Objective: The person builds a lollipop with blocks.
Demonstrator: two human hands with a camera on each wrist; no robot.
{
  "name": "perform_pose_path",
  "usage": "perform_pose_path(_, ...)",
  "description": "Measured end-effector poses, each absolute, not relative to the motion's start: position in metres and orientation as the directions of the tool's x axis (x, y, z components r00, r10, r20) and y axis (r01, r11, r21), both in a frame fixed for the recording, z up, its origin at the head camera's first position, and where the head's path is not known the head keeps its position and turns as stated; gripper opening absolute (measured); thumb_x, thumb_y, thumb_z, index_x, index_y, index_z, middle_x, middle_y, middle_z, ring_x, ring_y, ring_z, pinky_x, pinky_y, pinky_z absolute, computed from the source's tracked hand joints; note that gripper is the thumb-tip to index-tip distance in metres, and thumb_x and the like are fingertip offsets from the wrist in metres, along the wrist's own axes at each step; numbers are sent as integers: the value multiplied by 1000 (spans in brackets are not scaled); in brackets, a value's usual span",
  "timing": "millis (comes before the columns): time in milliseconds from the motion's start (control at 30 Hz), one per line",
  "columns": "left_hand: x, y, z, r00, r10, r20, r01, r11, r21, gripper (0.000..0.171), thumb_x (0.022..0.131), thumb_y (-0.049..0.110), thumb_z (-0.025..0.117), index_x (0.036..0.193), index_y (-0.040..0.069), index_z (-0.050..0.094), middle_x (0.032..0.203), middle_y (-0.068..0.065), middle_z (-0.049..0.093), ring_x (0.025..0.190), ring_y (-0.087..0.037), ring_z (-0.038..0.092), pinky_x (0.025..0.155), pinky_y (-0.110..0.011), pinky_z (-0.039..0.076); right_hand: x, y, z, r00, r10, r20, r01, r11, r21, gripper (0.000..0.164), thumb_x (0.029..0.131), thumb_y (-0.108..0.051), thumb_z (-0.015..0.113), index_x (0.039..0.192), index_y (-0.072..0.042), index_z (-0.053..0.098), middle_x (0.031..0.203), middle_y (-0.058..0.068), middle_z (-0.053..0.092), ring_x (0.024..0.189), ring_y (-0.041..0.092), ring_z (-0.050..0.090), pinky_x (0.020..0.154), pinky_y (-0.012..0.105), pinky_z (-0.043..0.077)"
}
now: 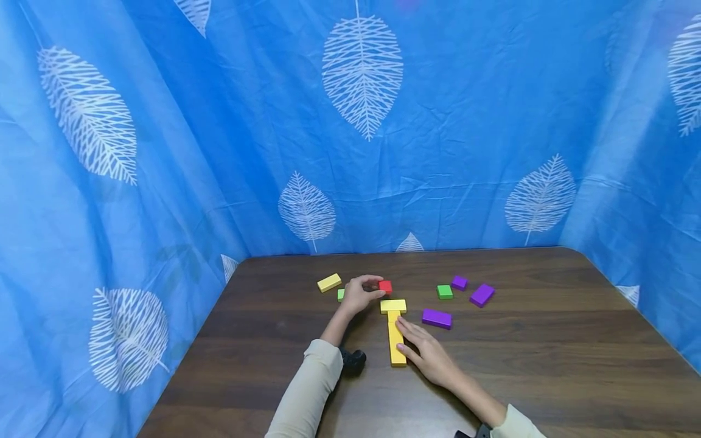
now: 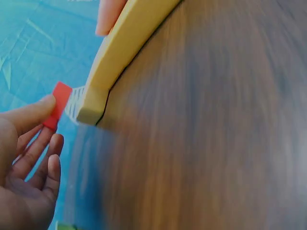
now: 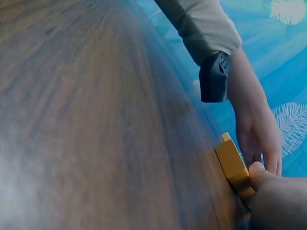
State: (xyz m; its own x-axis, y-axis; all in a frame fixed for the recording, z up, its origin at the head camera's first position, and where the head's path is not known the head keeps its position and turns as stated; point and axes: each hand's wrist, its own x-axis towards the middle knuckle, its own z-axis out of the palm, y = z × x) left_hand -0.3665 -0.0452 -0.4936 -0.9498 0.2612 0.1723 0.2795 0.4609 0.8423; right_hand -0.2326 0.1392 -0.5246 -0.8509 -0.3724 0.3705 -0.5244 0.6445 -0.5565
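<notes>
My left hand [image 1: 359,294] pinches a small red block [image 1: 386,286] between thumb and fingers, just beyond a row of yellow blocks. The left wrist view shows that red block [image 2: 58,105] between the thumb and a fingertip. A pale yellow block [image 1: 393,306] lies crosswise at the far end of longer yellow blocks [image 1: 397,347], making a T shape. Along the right side of the stem, my right hand [image 1: 429,353] touches it with fairly straight fingers and thumb. In the right wrist view the thumb meets the yellow block [image 3: 231,163]; the other fingers are mostly hidden.
Purple blocks [image 1: 437,319] and a green block [image 1: 445,292] lie to the right on the brown wooden table [image 1: 246,365]. Left of them, another yellow block [image 1: 329,282] sits near a partly hidden green block [image 1: 341,295]. A blue leaf-patterned curtain [image 1: 438,121] hangs behind.
</notes>
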Motion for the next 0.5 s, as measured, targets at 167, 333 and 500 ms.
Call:
perform_pose_path(167,-368,-34,-496,-967,236,96,198,460,865,29,79,18,74,107,11,70,100,-5,67,88,-17,62,76,-30,51,-234,139,-524,-855,-361,374,-518,641,-566,49,93,-25,55,136,-3,45,141,11,40,126,35,38,101,50,30)
perform_pose_path(333,-366,-29,-498,-972,227,60,169,498,850,26,77,17,75,102,12,71,96,-2,66,83,-14,59,72,-27,51,-233,139,-523,-856,-368,362,-516,645,-564,50,93,-26,55,136,-3,45,141,11,40,126,35,38,101,49,30)
perform_pose_path(500,-365,-28,-498,-973,231,25,146,521,841,24,79,18,74,102,14,72,98,1,66,85,-13,57,73,-28,49,-232,138,-524,-857,-372,358,-515,646,-563,50,94,-27,54,136,-3,45,141,11,40,126,35,38,102,49,30)
